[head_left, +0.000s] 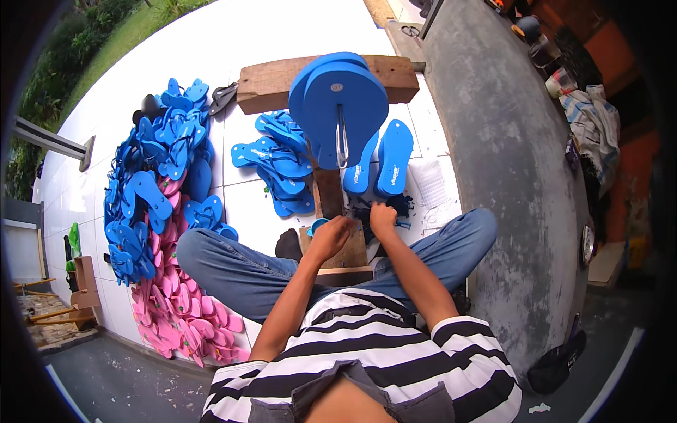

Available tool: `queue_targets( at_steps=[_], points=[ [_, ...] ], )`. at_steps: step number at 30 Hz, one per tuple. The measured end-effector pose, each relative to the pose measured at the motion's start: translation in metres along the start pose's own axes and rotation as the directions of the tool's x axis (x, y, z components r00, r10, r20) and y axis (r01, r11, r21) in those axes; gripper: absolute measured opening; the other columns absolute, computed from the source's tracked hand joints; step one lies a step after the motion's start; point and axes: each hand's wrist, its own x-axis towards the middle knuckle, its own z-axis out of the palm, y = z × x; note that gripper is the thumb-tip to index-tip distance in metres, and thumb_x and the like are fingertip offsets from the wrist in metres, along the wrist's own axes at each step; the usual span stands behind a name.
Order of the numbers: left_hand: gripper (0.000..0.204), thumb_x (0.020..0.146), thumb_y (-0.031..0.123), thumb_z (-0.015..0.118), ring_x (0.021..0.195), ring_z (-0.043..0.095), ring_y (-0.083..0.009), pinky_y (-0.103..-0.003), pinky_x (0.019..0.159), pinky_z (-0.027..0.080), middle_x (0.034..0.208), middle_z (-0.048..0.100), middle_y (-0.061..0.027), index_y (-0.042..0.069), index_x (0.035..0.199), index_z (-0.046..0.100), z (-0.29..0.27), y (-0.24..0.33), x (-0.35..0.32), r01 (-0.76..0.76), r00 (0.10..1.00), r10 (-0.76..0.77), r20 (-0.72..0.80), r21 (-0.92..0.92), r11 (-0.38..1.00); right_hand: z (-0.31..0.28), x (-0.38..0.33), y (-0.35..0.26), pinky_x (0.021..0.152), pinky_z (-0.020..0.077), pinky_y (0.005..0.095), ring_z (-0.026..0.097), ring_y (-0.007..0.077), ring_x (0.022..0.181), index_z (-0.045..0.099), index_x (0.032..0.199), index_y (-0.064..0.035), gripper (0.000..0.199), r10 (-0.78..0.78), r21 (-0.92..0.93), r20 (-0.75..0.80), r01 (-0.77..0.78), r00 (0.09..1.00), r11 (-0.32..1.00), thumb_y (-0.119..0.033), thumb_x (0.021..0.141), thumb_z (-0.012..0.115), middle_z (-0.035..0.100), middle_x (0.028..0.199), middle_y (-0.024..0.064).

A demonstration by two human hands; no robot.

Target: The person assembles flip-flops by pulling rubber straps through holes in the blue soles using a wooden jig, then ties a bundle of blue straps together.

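Between my knees, my left hand (333, 238) is curled over a wooden board, close to a small light-blue round piece (318, 226). My right hand (383, 217) is closed just right of it, at the edge of a pile of dark blue straps (402, 204). What the fingers of either hand hold is too small to make out. Ahead, blue flip-flop soles (331, 88) are stacked against a wooden beam (264, 84), with a metal loop (343, 144) sticking out through them. Two loose blue soles (393, 158) lie to the right.
Left of the stand lie blue flip-flops (278, 166). Farther left is a long heap of blue flip-flops (151, 197) and pink flip-flops (183, 310). A grey concrete ledge (508, 155) runs along the right, past a paper sheet (431, 187). Scissors (410, 32) lie at the back.
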Motion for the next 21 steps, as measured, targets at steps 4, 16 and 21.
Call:
queue_targets(
  at_steps=[4,16,21],
  points=[
    [0.026,0.088,0.007,0.061,0.095,0.066,-0.0310,-0.039,0.081,0.052,0.102,0.067,-0.0127,0.006,0.114,0.064,-0.005,0.014,0.000,0.100,0.995,-0.097,0.036,-0.090,0.991,-0.058,-0.026,0.018,0.073,0.0576,0.0417,0.072,0.0321,0.086,0.068,0.104,-0.0128,0.018,0.129,0.116,0.100,-0.140,0.987,0.983,-0.016,0.089,0.059,0.073,0.092,0.0143],
    [0.063,0.072,-0.004,0.074,0.119,0.053,-0.0338,-0.040,0.096,0.049,0.133,0.049,-0.0146,0.011,0.130,0.056,0.007,0.073,-0.009,-0.295,0.955,0.291,-0.065,-0.059,0.954,-0.144,-0.090,0.045,0.045,0.0447,0.0236,0.059,0.0101,0.057,0.044,0.130,-0.0021,0.051,-0.090,0.884,0.426,-0.436,0.900,-0.170,-0.020,0.090,0.069,0.063,0.075,0.0036],
    [0.035,0.093,0.012,0.067,0.073,0.068,-0.0167,-0.026,0.068,0.052,0.087,0.070,-0.0118,0.000,0.125,0.056,-0.040,0.105,0.004,0.007,0.956,-0.124,-0.268,-0.398,0.917,-0.198,-0.121,0.038,0.071,0.0505,0.0279,0.066,0.0157,0.081,0.064,0.115,-0.0049,0.027,0.034,0.915,-0.019,0.004,0.999,0.403,-0.025,0.098,0.061,0.067,0.099,0.0073]
  ],
)
